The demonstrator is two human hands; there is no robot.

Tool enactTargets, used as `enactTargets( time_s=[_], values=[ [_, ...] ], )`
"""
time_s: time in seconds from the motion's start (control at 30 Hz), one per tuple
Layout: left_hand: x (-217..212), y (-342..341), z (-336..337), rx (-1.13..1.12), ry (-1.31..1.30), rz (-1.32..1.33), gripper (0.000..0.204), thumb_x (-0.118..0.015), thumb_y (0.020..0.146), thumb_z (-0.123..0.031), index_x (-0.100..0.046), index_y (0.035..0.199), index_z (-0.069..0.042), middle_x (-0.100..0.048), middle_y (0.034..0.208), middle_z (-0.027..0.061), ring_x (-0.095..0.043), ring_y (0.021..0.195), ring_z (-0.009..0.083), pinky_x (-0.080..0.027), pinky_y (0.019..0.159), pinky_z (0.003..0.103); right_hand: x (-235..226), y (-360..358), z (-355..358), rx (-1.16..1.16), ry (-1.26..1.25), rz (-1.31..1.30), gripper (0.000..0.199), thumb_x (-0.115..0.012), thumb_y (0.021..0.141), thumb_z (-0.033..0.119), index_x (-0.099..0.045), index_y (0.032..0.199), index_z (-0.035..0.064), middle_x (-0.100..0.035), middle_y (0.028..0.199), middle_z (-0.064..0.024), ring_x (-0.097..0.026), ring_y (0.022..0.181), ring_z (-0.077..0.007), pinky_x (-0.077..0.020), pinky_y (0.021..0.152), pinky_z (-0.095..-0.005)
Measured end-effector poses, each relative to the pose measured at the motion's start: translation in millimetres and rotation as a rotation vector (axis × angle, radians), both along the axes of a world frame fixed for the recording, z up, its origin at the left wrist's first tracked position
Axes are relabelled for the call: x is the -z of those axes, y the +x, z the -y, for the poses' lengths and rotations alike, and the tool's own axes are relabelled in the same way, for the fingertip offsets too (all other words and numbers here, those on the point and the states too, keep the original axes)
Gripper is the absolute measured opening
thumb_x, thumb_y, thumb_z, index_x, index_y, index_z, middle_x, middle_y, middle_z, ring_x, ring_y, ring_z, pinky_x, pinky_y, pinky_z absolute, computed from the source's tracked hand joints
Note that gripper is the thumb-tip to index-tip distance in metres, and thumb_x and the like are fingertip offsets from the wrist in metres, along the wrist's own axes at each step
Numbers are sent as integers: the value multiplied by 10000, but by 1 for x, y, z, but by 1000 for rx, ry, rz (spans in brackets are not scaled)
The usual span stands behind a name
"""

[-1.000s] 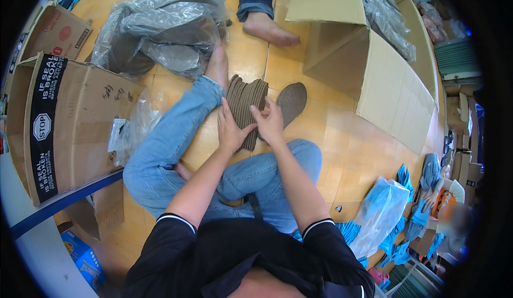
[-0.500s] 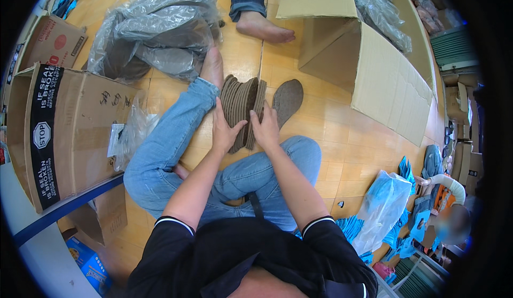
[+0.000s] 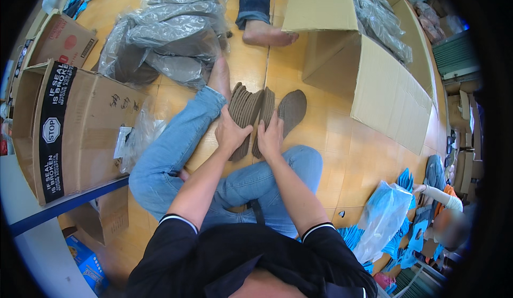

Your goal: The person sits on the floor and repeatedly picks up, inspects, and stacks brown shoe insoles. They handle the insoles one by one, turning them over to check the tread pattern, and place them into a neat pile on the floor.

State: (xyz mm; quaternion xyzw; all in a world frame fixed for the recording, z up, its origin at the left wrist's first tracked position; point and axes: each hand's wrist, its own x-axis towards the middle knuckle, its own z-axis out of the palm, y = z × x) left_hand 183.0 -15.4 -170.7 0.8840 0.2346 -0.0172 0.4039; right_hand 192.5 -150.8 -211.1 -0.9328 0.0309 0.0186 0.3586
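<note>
Brown insoles stand on edge between my hands, on the floor between my bent legs. My left hand (image 3: 232, 133) is closed around the near left side of the larger insole stack (image 3: 245, 110), thumb pointing inward. My right hand (image 3: 270, 135) grips a smaller bunch of insoles (image 3: 267, 104) from its right side. A narrow gap shows between the two bunches, and both lean slightly. Just to the right, a loose insole (image 3: 293, 110) lies flat on the floor, its lower end near my right fingers.
Plastic-wrapped bundles (image 3: 176, 31) lie at the far left. An open cardboard box (image 3: 387, 81) holding wrapped bundles stands far right; another carton (image 3: 88, 132) is at left. Another person's bare foot (image 3: 267, 34) rests ahead. Blue items and a plastic bag (image 3: 379, 218) lie at right, near another person.
The bunch at my right hand looks thicker and is parted more clearly from the larger stack. My right fingers have shifted along its side. The whole view has shifted slightly.
</note>
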Motion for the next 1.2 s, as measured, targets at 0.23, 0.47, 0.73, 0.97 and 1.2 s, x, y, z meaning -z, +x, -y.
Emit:
enactTargets(
  time_s=[0.23, 0.47, 0.73, 0.97, 1.2],
  values=[
    [-88, -43, -45, -22, 137, 333, 898, -789, 619, -263, -306, 1333, -12, -563, 1158, 226, -589, 1041, 392, -483, 865, 453, -33, 1, -21, -184, 137, -245, 712, -574, 931, 353, -242, 1494, 72, -436, 1333, -222, -489, 1201, -342, -422, 984, -371],
    [-110, -61, -17, 37, -208, 482, 948, -866, 625, -287, -305, 1335, -4, -548, 1206, 223, -574, 1103, 364, -462, 935, 433, -145, -31, -40, -204, 1147, -142, 1016, -693, 872, 202, 78, 1497, -17, -373, 1422, -213, -442, 1272, -235, -365, 1059, -328],
    [-110, -64, -11, 245, -734, 541, 1011, -912, 611, -169, -293, 1395, -16, -552, 1228, 138, -563, 1130, 216, -484, 949, 355, -187, -38, -8, -142, 1290, -185, 947, -670, 865, 142, 5, 1514, 0, -408, 1404, -164, -447, 1263, -213, -362, 1061, -328],
    [-111, -66, 0, 256, -775, 528, 943, -880, 670, -150, -309, 1404, 8, -530, 1202, 118, -561, 1108, 191, -498, 922, 324, -168, -38, 4, -18, 1517, -303, 567, -533, 921, 243, -328, 1408, 37, -500, 1302, -111, -497, 1199, -209, -388, 1032, -349],
    [-110, -65, 8, 250, -820, 477, 843, -826, 740, -120, -323, 1402, 15, -526, 1240, 126, -533, 1142, 200, -452, 972, 324, -169, -40, 4, -26, 1372, -151, 634, -597, 880, 113, -290, 1426, 11, -485, 1316, -110, -499, 1188, -189, -386, 1029, -325]
  ],
)
